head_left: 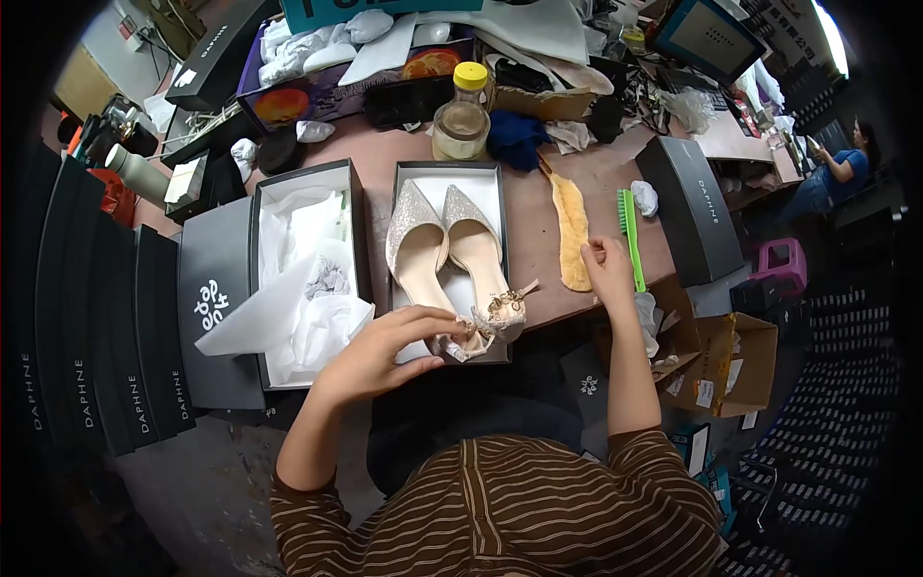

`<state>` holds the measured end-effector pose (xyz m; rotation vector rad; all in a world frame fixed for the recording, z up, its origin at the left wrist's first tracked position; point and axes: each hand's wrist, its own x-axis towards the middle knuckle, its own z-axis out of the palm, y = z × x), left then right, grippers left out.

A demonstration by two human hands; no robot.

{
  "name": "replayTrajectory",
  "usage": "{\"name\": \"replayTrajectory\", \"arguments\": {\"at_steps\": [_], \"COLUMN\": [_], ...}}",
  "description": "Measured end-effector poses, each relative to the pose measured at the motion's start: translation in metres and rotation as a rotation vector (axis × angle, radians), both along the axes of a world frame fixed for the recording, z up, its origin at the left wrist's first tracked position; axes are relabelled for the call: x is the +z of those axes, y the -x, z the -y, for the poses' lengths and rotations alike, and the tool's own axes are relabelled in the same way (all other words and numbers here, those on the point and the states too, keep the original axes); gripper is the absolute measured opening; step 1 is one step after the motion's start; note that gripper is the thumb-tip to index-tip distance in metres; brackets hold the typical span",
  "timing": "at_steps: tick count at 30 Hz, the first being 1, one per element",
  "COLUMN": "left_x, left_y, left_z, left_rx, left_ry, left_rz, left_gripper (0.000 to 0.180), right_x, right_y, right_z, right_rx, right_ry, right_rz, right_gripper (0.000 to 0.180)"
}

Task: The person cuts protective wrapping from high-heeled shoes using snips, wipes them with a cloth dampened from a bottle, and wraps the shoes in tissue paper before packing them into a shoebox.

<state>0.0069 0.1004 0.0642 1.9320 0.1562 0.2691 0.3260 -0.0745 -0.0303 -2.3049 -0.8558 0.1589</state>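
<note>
A pair of glittery, pointed high-heeled shoes point(411, 213) lies in a shallow white-lined box point(382, 298), toes away from me. Gold decorations and straps show at the heel ends nearest me. My left hand point(389, 348) reaches over the box's near edge, its fingers stretched out and resting on the heel end of the left shoe, thumb apart. On the table to the right is a long, fuzzy yellow cloth strip point(571, 223). My right hand point(608, 272) pinches at its right edge. Just beyond that hand lies a green brush point(629, 226).
An open shoebox with white tissue paper point(332, 332) stands left, beside a dark lid point(219, 308). A yellow-capped jar point(461, 120) sits behind the shoes. Dark shoeboxes point(82, 317) stack at far left; another dark box point(690, 207) leans right. A cardboard carton point(735, 361) is lower right.
</note>
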Motion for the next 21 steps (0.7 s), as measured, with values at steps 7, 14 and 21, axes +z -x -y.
{"name": "replayTrajectory", "arguments": {"at_steps": [7,14,21], "left_x": [-0.007,0.008,-0.016], "left_y": [-0.003,-0.002,0.01], "left_z": [0.02,0.005,-0.011], "left_rx": [0.055,-0.006,-0.022], "left_ry": [-0.409,-0.333,-0.049], "left_rz": [0.053,-0.125,-0.071], "left_gripper": [0.026,0.029,0.029], "right_x": [-0.005,-0.033,-0.011], "right_y": [-0.039,-0.089,-0.134], "right_z": [-0.033,-0.154,-0.174], "right_rx": [-0.035,0.178,0.378], "right_ry": [0.015,0.147,0.548], "right_rz": [0.323,0.237,0.32], "right_gripper": [0.023,0.038,0.026]}}
